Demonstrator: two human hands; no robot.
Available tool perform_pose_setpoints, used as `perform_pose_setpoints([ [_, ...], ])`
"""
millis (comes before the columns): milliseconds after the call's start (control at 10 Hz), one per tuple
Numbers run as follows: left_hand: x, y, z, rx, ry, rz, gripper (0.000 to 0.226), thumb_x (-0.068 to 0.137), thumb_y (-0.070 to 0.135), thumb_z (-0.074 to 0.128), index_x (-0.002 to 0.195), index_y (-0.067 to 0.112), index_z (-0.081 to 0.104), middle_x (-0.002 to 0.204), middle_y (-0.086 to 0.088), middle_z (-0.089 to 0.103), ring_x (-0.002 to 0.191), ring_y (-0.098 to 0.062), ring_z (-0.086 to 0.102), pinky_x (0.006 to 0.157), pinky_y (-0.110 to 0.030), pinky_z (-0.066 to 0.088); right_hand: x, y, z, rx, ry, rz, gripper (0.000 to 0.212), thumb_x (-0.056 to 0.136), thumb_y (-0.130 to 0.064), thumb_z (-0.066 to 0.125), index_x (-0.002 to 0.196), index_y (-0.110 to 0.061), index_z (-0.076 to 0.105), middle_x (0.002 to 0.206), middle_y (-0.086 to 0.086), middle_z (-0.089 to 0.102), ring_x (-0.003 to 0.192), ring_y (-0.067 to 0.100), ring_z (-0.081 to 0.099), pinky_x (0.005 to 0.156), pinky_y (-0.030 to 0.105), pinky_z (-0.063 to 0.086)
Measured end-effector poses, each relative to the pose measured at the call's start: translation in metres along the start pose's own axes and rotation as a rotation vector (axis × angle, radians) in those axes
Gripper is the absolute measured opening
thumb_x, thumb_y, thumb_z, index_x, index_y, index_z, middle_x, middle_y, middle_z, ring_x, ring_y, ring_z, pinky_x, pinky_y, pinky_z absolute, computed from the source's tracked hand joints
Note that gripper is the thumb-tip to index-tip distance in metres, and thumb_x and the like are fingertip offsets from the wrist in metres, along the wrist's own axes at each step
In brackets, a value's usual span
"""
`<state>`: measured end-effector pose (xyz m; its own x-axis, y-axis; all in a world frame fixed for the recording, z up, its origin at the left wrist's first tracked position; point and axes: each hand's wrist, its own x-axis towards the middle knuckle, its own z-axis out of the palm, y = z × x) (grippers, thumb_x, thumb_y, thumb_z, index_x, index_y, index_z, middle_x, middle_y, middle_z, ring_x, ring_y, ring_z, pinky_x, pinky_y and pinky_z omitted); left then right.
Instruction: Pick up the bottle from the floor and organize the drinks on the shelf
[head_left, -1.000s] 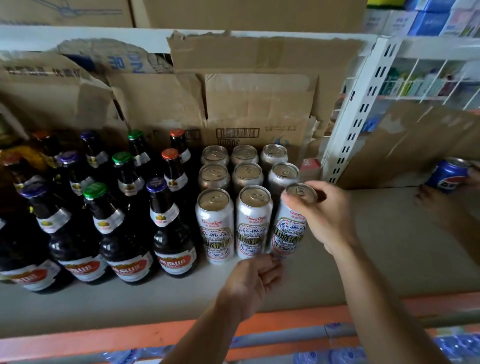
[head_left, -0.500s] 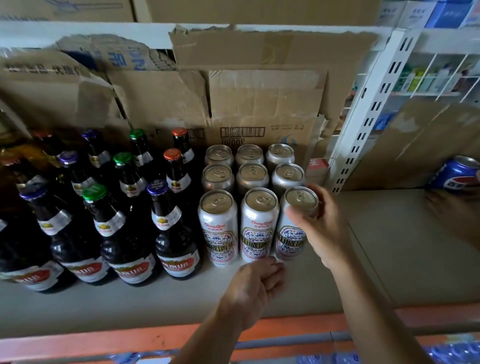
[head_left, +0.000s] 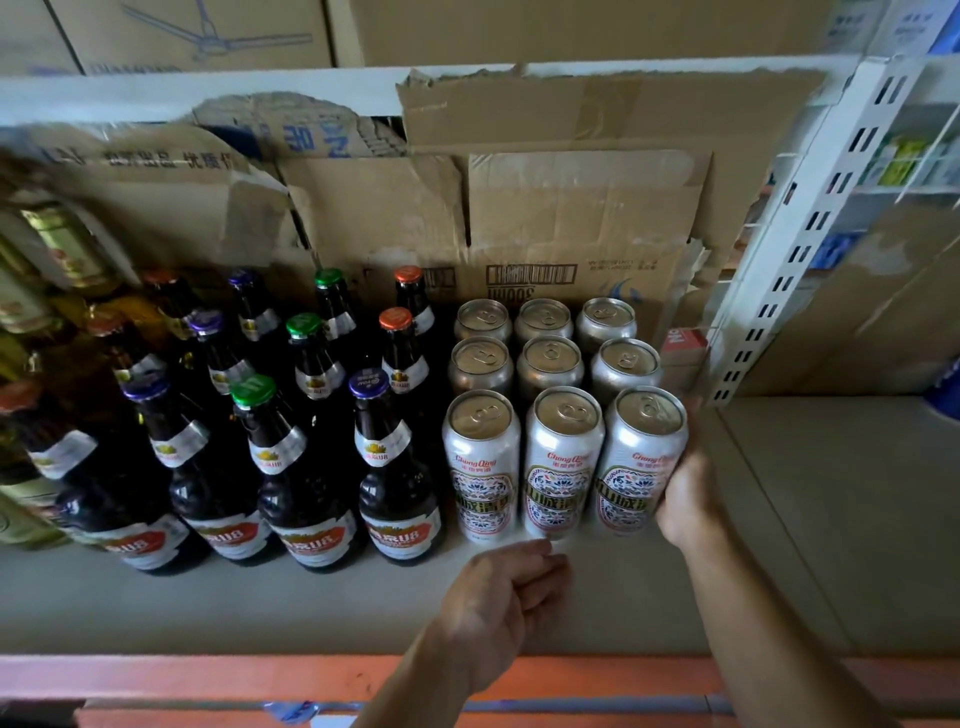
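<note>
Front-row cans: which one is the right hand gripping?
The rightmost can, next to the shelf post. The right hand wraps its right side; the middle can and left can are not gripped.

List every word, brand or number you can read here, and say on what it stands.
"Chong Qing": each front can.
"RUB", start unclear: front bottle labels.
"500ml", upside down, uncertain: cardboard carton.
Chinese print on cardboard and cans: too blurred to read.

Blue can (head_left: 948, 387) cut by right edge (label unreadable), fingers of right hand (head_left: 685, 499) hidden behind front-right can (head_left: 641, 462)
</note>
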<state>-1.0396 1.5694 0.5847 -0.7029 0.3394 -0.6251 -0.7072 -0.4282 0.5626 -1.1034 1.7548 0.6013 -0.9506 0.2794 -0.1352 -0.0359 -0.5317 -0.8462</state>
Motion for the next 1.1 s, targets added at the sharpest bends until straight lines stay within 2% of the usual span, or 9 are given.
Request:
perform_pose_setpoints([
  [200, -0.004, 0.000, -0.001, 0.011, -0.002, -0.003, 0.021, 0.089, 0.000, 0.048, 0.104, -0.003, 0.062, 0.098, -0.020, 0.071, 0.084, -0.027, 0.068, 0.074, -0.033, 0.055, 0.006, 0.009, 0.003, 0.057, 0.055, -0.029, 0.060, 0.097, -0.058, 0.030, 0.081, -0.028, 0.080, 0.095, 0.000, 0.076, 0.089, 0.014, 0.072, 0.064, 0.024, 0.057],
  [300, -0.006, 0.001, -0.002, 0.004, -0.007, 0.001, 0.020, 0.088, 0.000, 0.049, 0.104, -0.003, 0.061, 0.096, -0.021, 0.071, 0.082, -0.027, 0.069, 0.072, -0.033, 0.055, 0.007, 0.008, 0.006, 0.061, 0.043, -0.026, 0.061, 0.094, -0.061, 0.030, 0.081, -0.028, 0.080, 0.094, 0.000, 0.076, 0.088, 0.015, 0.072, 0.063, 0.024, 0.057],
  [600, -0.014, 0.009, -0.013, 0.033, 0.003, 0.033, 0.022, 0.089, 0.001, 0.046, 0.104, -0.002, 0.061, 0.094, -0.017, 0.073, 0.084, -0.024, 0.071, 0.072, -0.032, 0.053, 0.006, 0.005, 0.002, 0.012, 0.133, -0.057, 0.063, 0.100, -0.055, 0.026, 0.074, -0.033, 0.080, 0.085, -0.005, 0.077, 0.078, 0.010, 0.073, 0.055, 0.021, 0.056],
  [800, -0.024, 0.020, -0.031, 0.030, 0.000, 0.043, 0.020, 0.090, 0.004, 0.046, 0.102, 0.003, 0.062, 0.094, -0.012, 0.073, 0.087, -0.021, 0.071, 0.070, -0.030, 0.054, -0.018, 0.009, 0.007, -0.090, 0.197, -0.248, 0.052, 0.100, -0.053, 0.030, 0.088, -0.032, 0.076, 0.098, -0.010, 0.075, 0.097, 0.007, 0.069, 0.080, 0.027, 0.055],
  [900, -0.034, 0.025, -0.041, 0.028, -0.023, 0.033, 0.021, 0.090, 0.004, 0.047, 0.104, 0.001, 0.062, 0.098, -0.015, 0.073, 0.089, -0.023, 0.070, 0.071, -0.032, 0.055, -0.040, 0.014, 0.015, -0.166, 0.347, -0.403, 0.047, 0.087, -0.067, 0.047, 0.075, -0.027, 0.068, 0.076, -0.015, 0.068, 0.078, 0.000, 0.062, 0.077, 0.028, 0.045],
  [1000, -0.043, 0.032, -0.058, 0.044, -0.048, 0.025, 0.022, 0.090, 0.005, 0.047, 0.105, 0.001, 0.062, 0.102, -0.016, 0.072, 0.089, -0.022, 0.071, 0.073, -0.031, 0.054, -0.064, 0.024, 0.031, -0.318, 0.410, -0.613, 0.041, 0.088, -0.057, 0.044, 0.095, -0.025, 0.069, 0.091, -0.009, 0.068, 0.090, 0.013, 0.059, 0.084, 0.038, 0.044],
  [1100, -0.056, 0.043, -0.077, 0.071, -0.061, 0.045, 0.022, 0.090, 0.008, 0.047, 0.105, 0.003, 0.063, 0.100, -0.013, 0.073, 0.090, -0.020, 0.071, 0.075, -0.030, 0.052, -0.090, 0.035, 0.053, -0.571, 0.471, -0.721, 0.063, 0.089, -0.045, 0.039, 0.130, 0.002, 0.051, 0.124, 0.014, 0.057, 0.117, 0.028, 0.052, 0.103, 0.046, 0.038],
])
